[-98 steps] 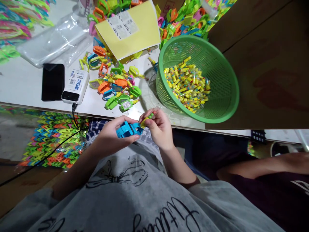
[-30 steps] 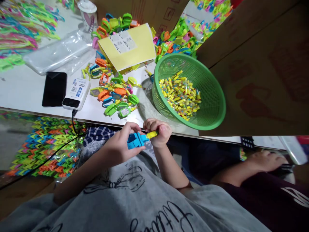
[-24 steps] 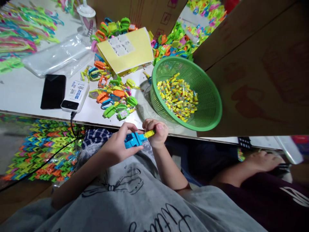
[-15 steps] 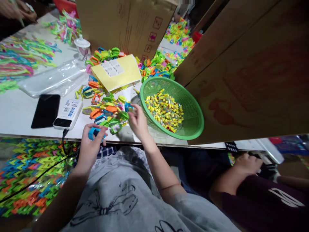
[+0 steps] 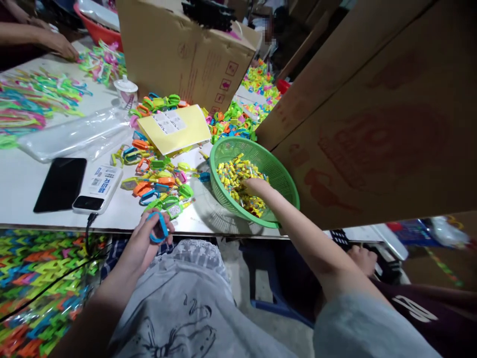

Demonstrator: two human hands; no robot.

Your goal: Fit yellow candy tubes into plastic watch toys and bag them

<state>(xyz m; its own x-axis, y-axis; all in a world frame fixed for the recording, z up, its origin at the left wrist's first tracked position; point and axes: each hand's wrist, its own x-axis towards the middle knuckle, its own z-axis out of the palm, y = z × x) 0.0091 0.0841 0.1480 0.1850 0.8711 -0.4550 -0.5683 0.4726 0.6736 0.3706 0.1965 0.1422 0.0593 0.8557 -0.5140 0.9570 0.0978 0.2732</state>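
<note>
Your left hand (image 5: 143, 243) grips a blue plastic ring-shaped toy (image 5: 158, 229) at the white table's edge (image 5: 44, 226) while your right hand (image 5: 257, 186), fingers curled, digs among small yellow capsules (image 5: 233, 175) in the round green mesh basket (image 5: 285, 179); pinch out just one.

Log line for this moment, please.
left hand: holds blue ring | right hand: in green basket, on small yellow pieces | table: loose coloured rings
</note>
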